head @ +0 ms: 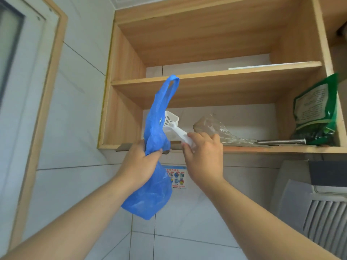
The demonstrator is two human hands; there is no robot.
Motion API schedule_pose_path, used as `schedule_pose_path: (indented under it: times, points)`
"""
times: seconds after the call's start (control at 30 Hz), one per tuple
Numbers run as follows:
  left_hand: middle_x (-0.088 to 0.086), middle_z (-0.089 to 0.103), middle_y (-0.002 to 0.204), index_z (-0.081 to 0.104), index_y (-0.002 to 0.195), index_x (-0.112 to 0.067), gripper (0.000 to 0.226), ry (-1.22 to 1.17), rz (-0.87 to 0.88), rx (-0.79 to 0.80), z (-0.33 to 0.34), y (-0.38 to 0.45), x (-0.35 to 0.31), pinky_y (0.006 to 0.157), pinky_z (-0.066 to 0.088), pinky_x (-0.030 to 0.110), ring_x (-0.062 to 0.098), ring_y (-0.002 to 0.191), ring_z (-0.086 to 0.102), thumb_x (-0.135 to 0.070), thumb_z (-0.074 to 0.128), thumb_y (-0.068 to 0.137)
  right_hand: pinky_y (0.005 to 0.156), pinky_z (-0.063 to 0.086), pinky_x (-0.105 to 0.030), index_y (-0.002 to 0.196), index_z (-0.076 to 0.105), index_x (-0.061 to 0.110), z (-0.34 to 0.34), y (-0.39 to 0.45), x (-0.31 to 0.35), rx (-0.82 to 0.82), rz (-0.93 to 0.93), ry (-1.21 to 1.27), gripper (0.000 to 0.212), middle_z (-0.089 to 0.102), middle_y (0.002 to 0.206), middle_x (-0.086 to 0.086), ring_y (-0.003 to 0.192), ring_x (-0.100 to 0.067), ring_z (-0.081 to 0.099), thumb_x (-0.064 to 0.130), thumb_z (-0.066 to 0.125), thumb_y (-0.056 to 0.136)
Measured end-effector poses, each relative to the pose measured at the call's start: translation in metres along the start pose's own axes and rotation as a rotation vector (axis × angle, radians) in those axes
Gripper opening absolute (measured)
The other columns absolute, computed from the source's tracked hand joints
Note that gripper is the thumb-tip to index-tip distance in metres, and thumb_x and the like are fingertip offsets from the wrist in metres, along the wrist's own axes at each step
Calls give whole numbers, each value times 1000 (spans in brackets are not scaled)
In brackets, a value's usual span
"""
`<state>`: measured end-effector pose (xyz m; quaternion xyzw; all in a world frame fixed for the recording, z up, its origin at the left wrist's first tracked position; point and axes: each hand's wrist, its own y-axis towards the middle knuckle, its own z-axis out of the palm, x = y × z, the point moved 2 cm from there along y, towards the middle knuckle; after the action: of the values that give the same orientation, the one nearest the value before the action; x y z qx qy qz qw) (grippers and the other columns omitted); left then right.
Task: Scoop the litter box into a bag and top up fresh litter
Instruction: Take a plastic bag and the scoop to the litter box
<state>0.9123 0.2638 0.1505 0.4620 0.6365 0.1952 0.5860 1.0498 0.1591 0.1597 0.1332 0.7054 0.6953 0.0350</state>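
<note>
Gripped the blue bag point(150, 139) in the left hand point(139, 162); clamped the right hand point(203, 156) round the white scoop point(173, 126) handle at the lower shelf point(262, 148). Judged as only gathering tools: nothing scooped, no litter box seen, green litter pack point(315, 111) untouched.

The picture is bright, with soft and even daylight, apparently from the window point(11, 53) at the upper left. Shadows are weak, only darker under the shelf boards point(216, 77). Straight lines bend near the edges. Slight blur everywhere.
</note>
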Motion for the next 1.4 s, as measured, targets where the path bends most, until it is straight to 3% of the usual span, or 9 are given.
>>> schedule_pose_path:
  times: [0.1,0.2,0.33,0.43,0.63,0.8,1.0,1.27,1.4]
  points:
    - [-8,60,61,63,76,-26,19,-124,-101,10,-10,-35,4,64,45,34,14,63,59,-27,60,94,77,41,-40,111,71,22,-9,-32,18,11,33,77,24,70,103,6,90,-24,47,30,68,89]
    - [-13,63,55,63,75,-24,22,-311,-229,30,-17,-71,8,61,45,29,6,56,63,-25,60,96,78,42,-40,113,70,25,-23,-73,35,44,77,127,25,70,105,10,89,-20,46,32,67,90]
    - [8,75,91,72,93,-18,20,-426,-344,-3,-20,-118,18,85,56,48,25,89,71,-37,71,86,81,45,-38,114,70,25,-45,-135,48,112,112,199,26,69,107,13,90,-18,46,33,66,90]
    - [7,76,94,74,93,-19,24,-467,-403,-4,-18,-156,22,94,53,56,26,94,72,-39,73,81,86,45,-30,113,71,25,-65,-177,55,183,150,257,25,68,107,16,95,-14,47,32,66,89]
    - [8,76,90,72,94,-17,11,-457,-464,35,-5,-231,19,94,53,57,23,92,73,-26,71,89,88,42,-18,112,71,27,-120,-252,58,287,248,279,26,66,106,21,101,-11,51,24,74,87]
    - [12,75,87,71,89,-13,13,-444,-550,47,19,-309,8,89,53,61,31,87,73,-23,75,82,85,50,-33,111,70,29,-181,-311,50,379,339,267,29,66,106,21,101,-12,51,20,75,84]
    - [9,75,87,70,89,-20,29,-445,-706,94,56,-412,-28,84,55,61,33,88,73,-39,79,68,87,47,-32,112,69,28,-281,-375,40,480,439,189,27,64,110,20,100,-10,50,26,70,86]
    - [6,74,86,70,87,-22,15,-470,-720,199,87,-496,-107,87,56,55,28,87,71,-24,77,74,89,40,-18,113,68,25,-405,-417,46,436,537,29,32,66,110,15,99,-14,51,18,76,83]
    - [8,73,85,69,86,-22,13,-541,-767,293,92,-524,-128,86,56,59,35,89,71,-20,76,75,85,45,-25,113,64,27,-444,-429,58,432,603,-24,32,64,108,16,98,-13,49,18,74,84]
